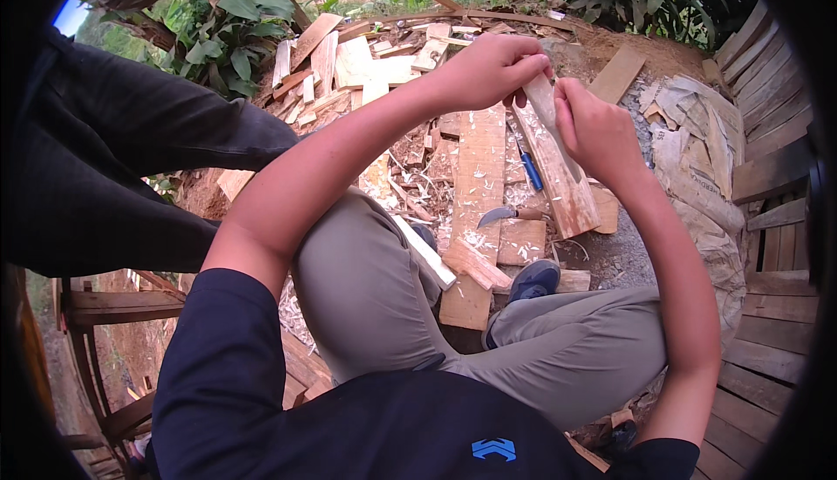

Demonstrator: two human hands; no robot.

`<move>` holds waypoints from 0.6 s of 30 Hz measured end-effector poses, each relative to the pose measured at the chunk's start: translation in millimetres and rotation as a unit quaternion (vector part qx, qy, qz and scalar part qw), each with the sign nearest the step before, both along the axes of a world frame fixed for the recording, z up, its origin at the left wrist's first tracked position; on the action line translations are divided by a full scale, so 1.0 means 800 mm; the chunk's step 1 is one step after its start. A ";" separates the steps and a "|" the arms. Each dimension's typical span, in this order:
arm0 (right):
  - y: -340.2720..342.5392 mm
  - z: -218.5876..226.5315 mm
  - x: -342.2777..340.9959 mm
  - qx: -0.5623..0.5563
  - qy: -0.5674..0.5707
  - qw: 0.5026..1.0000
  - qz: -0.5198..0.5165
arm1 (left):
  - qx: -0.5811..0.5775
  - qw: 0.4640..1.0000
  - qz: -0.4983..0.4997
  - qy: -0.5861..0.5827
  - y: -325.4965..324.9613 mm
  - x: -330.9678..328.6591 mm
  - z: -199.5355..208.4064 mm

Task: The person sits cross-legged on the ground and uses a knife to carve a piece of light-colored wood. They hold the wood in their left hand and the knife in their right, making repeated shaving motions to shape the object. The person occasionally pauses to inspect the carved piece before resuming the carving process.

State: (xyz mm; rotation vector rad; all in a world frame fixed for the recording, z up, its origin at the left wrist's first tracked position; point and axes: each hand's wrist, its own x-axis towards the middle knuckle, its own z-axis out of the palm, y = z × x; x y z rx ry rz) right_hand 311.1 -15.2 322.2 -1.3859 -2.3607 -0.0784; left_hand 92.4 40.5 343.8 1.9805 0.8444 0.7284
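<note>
My left hand (493, 68) grips the top end of a narrow pale wooden stick (551, 114), held up in front of me. My right hand (596, 129) closes around the same stick lower down, on its right side. Below the hands a reddish plank (558, 179) lies slanted on the ground. A curved knife (510, 214) with a wooden handle rests on the boards beneath, and a blue-handled tool (530, 170) lies beside the plank. Whether my right hand also holds a blade is hidden.
Offcuts and wood shavings (366, 61) cover the ground ahead. My shoe (534, 279) rests on a board. A person in dark sleeves (131, 131) sits at my left. Crumpled sacking (697, 149) and stacked planks (776, 218) lie at right. Green plants (227, 18) stand behind.
</note>
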 end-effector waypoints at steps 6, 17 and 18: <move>0.011 -0.015 -0.016 -0.093 0.096 0.991 -0.012 | 0.077 0.996 0.042 0.036 0.011 -0.019 -0.004; -0.033 -0.016 -0.021 -0.427 0.347 0.834 -0.036 | 0.031 0.986 0.129 0.101 -0.078 -0.160 -0.072; -0.033 -0.020 -0.016 -0.424 0.342 0.837 -0.055 | -0.017 0.984 0.153 0.085 -0.097 -0.186 -0.102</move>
